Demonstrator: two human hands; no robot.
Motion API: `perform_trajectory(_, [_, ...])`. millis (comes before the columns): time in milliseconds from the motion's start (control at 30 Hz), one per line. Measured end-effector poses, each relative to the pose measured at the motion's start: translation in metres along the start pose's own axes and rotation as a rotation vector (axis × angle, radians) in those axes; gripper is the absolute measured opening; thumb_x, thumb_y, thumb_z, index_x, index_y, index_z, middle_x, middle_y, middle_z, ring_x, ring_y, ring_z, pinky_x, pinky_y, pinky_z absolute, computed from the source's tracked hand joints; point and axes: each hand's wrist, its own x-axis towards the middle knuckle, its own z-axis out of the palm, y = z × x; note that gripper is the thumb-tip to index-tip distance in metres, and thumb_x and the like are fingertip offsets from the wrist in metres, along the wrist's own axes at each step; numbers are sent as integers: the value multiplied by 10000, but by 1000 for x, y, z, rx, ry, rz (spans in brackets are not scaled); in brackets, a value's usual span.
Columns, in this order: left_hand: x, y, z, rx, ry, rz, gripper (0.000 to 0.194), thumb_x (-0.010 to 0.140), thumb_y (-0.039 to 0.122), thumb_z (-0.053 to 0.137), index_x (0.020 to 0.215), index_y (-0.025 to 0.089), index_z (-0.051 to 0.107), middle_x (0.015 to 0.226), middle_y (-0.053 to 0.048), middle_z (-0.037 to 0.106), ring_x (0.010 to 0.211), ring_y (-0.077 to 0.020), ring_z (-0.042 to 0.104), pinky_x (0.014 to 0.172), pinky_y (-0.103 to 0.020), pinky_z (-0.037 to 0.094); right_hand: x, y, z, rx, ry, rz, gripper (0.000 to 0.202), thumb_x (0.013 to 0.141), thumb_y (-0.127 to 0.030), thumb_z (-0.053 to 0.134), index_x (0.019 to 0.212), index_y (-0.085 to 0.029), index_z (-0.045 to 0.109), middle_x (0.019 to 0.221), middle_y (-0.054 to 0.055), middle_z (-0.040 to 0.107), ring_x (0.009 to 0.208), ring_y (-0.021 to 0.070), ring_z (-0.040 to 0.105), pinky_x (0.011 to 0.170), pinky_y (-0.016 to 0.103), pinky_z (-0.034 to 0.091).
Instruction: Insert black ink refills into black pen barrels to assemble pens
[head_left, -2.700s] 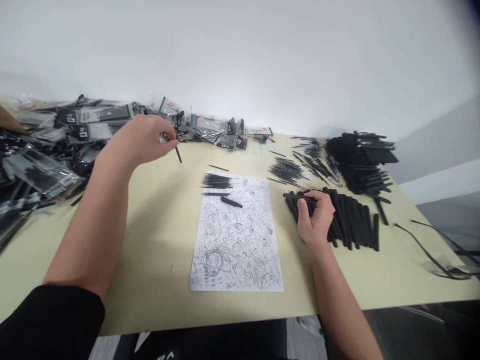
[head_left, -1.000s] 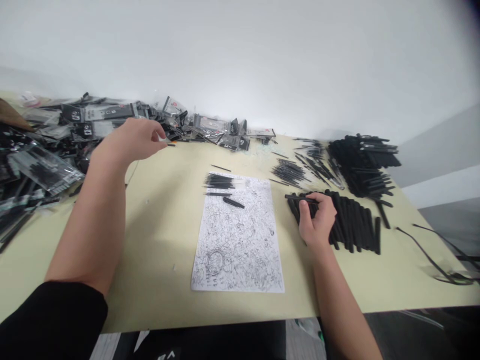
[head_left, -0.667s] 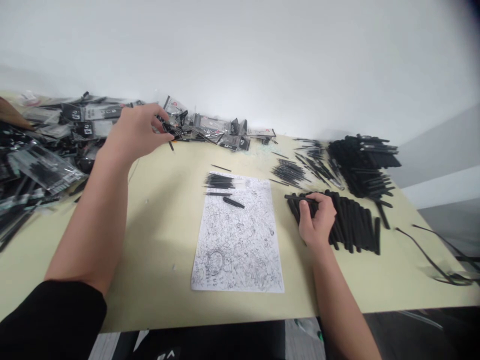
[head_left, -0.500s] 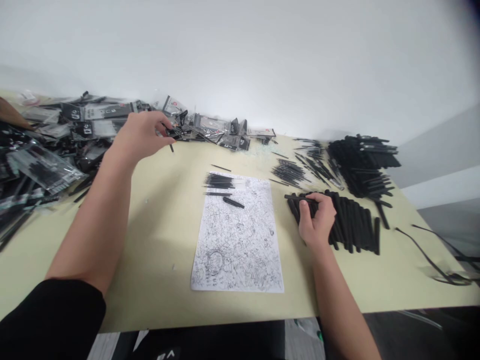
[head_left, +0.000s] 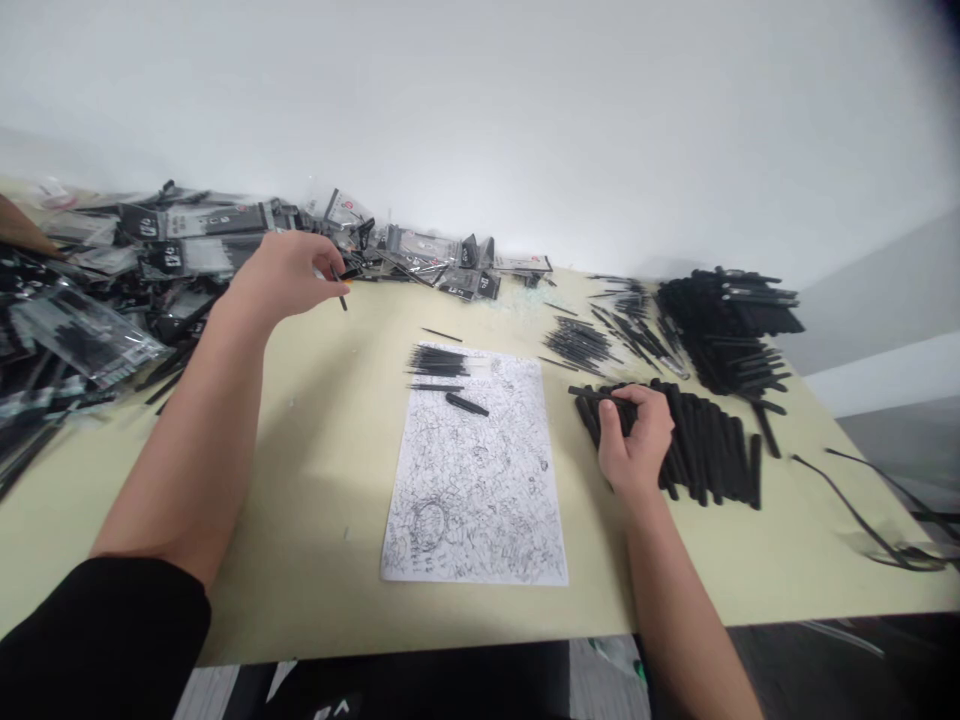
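Note:
My left hand pinches a short dark stick near the front of the heap of plastic packets. Over the row of thick black pens, my right hand is closed on a black pen, whose end points left. Between the hands lies a paper sheet covered in scribbles. A bundle of thin black refills rests at its top left corner, with a black pen cap just below.
Packets are heaped along the back and left of the table. Thin refills and a stack of black pens lie at the back right. Eyeglasses sit at the right edge.
My left hand has shifted slightly down and toward me, and the short stick shows more clearly in its fingers. My right hand has hardly moved.

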Motion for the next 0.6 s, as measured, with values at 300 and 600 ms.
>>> perform_trajectory(300, [1,4,2,-19,2,-16,255,780,318,691,965,143,707,887,-19,693,811,-148,591,790,-257,424,-1,1,1,-8,29,-22,273,915,-466,515,973,-202,554,1011,98,622,1007,274,587,903,468,388])
perform_trajectory(600, [4,-5,7,-35,33,8,254,744,350,691,919,167,710,877,-8,714,766,-134,586,746,-253,423,-1,1,1,3,30,-23,260,914,-448,527,979,-199,562,1014,96,626,1009,273,592,914,476,393])
